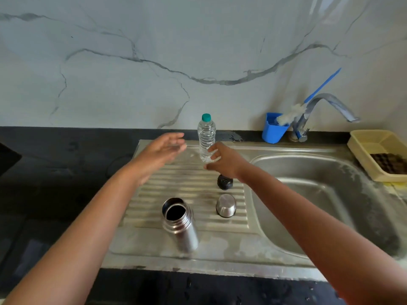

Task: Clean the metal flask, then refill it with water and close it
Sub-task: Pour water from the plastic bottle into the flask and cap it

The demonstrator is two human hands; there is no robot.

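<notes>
The metal flask [180,225] stands uncapped on the ribbed steel drainboard [154,216], its dark mouth showing. To its right sit its steel cup-lid [226,205], upside down, and beyond that the black stopper [224,182]. A clear plastic water bottle [206,135] with a teal cap stands at the back of the drainboard. My right hand [224,160] is at the bottle's lower right with thumb and fingers spread against it, not closed round it. My left hand [163,150] hovers left of the bottle, blurred, fingers straight, holding nothing.
The steel sink basin [319,194] lies to the right, under a chrome tap [326,106]. A blue cup [274,128] with a blue-handled bottle brush [308,100] stands by the tap. A cream basket [374,150] holding a dark scrubber sits at far right. Black counter surrounds the sink.
</notes>
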